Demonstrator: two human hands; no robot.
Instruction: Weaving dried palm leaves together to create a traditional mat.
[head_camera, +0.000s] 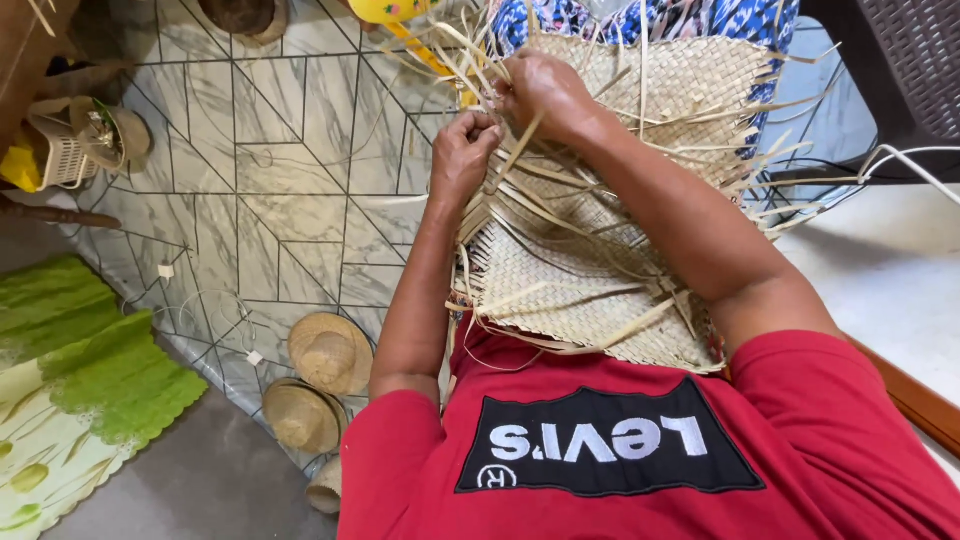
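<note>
Straw mat (590, 280) (half-woven), loose strips (515, 160) pinched between both hands' fingers (478, 128).

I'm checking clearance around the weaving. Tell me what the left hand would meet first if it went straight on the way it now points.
The left hand points up and away, toward the right hand. It would probably meet the loose straw strips between them first, then that hand; depth is unclear.
</note>
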